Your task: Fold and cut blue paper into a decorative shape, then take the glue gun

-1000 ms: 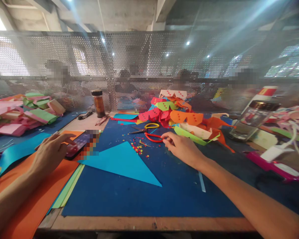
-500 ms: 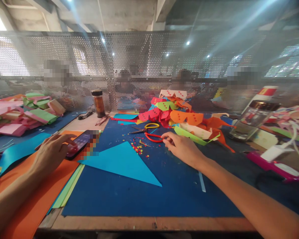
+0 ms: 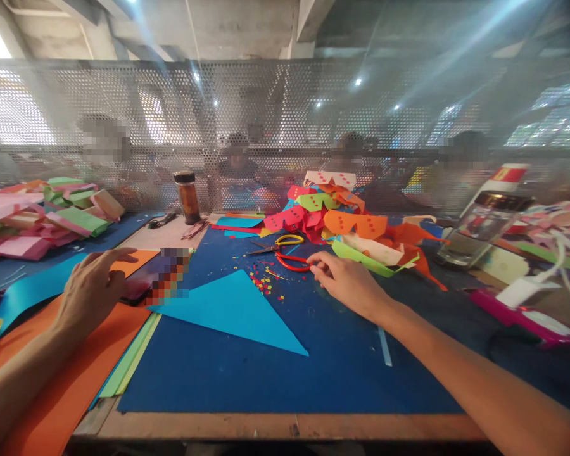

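My left hand (image 3: 92, 282) hovers at the near left edge of a phone (image 3: 145, 278), fingers apart and holding nothing. Beneath that phone lie orange sheets (image 3: 104, 342). The fingers of my right hand (image 3: 344, 278) are curled at the red handle of a pair of scissors (image 3: 292, 261), which lie on the blue mat with their blades pointing left. One scissor handle is yellow. Between my hands rests a blue paper triangle (image 3: 237, 313), flat on the mat. Tiny red and yellow paper scraps (image 3: 266, 282) are scattered just beyond it.
Folded paper pieces with dots (image 3: 356, 221) are heaped behind the scissors. Pink and green folded papers (image 3: 52, 215) pile up at left. A dark drink bottle (image 3: 188, 199), a glass jar (image 3: 484, 228) and a magenta power strip (image 3: 527, 320) stand around. Behind a perforated screen (image 3: 275, 120) people sit.
My left hand has drawn back slightly to the left, its fingers rising off the phone's screen, which now looks darker. My right hand and the scissors have stayed put.
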Motion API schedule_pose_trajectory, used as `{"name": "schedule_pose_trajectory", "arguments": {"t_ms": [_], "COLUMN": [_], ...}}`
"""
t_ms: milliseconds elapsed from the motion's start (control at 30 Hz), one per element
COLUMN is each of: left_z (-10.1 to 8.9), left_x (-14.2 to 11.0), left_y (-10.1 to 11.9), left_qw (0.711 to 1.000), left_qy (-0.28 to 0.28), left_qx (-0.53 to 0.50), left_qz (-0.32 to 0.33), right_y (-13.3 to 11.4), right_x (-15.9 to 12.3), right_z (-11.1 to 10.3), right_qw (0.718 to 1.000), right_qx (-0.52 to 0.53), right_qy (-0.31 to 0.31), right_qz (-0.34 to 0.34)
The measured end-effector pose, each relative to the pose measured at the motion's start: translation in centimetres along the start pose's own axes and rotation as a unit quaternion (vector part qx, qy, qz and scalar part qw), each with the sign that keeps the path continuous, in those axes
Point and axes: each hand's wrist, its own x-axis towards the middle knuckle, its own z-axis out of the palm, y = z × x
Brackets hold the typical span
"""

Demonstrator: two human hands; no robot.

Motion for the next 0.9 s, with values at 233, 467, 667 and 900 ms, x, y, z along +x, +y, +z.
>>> {"name": "schedule_pose_trajectory", "arguments": {"t_ms": [233, 467, 667, 900], "left_z": [0.3, 0.4, 0.8, 1.5], "left_x": [0.1, 0.1, 0.1, -0.2], "left_y": [-0.2, -0.2, 0.0, -0.1], "left_qw": [1.000, 0.997, 0.994, 0.988], "left_qy": [-0.016, -0.047, -0.088, -0.151], "left_qx": [-0.010, -0.026, -0.054, -0.020], "left_qz": [-0.022, -0.055, -0.047, -0.031], "right_y": [0.1, 0.1, 0.0, -0.1], "right_x": [-0.1, 0.0, 0.0, 0.0], "right_z": [0.0, 0.0, 0.1, 0.0], "right_qw": [1.000, 1.000, 1.000, 1.000], "right_qx": [0.000, 0.000, 0.001, -0.008], "right_qy": [-0.002, -0.003, 0.000, -0.002], "right_qz": [-0.002, -0.002, -0.001, 0.004]}}
